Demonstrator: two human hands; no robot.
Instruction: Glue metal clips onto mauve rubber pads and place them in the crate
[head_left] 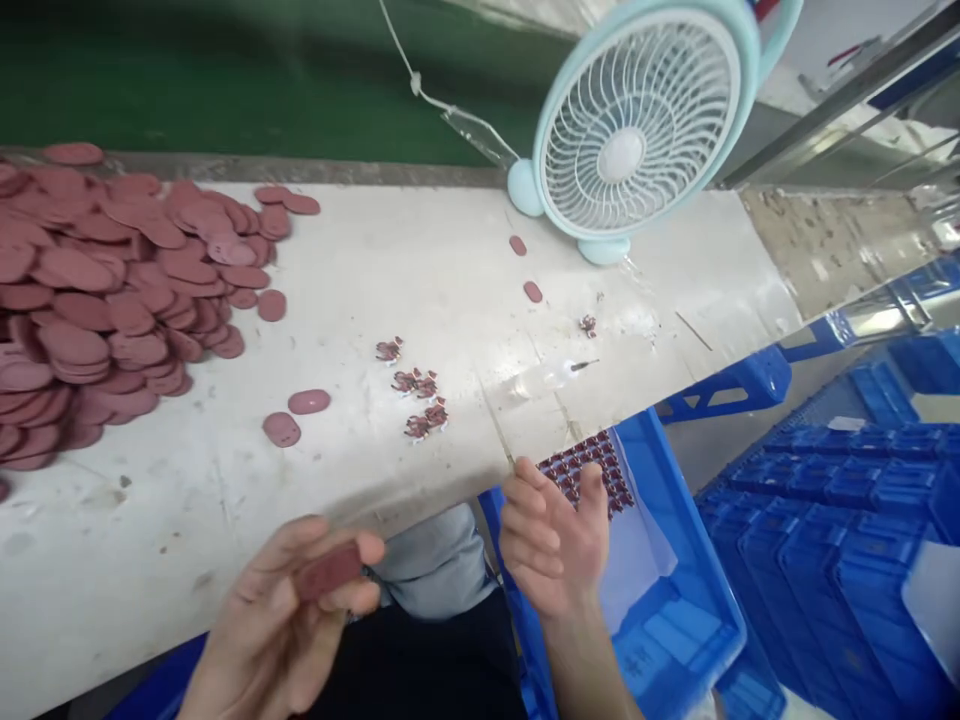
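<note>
My left hand (281, 620) pinches a flat, reddish-brown piece (330, 570) with rounded ends between thumb and fingers, just off the table's front edge. My right hand (553, 535) is turned palm up, fingers loosely curled and thumb apart, with nothing visible in it. Its fingertips are close to the lower end of a thin stick or line (495, 420) at the table edge; I cannot tell whether they touch. On the table, several small brown-and-white figure-like pieces (420, 385) form a cluster. Two oval reddish pieces (309, 402) lie left of them.
A large heap of reddish oval pieces (112, 290) covers the table's left side. A light-blue fan (622, 150) stands at the back. Below the right hand is a blue crate (705, 600) holding rows of small brown pieces (592, 470). Stacked blue crates (825, 560) fill the right.
</note>
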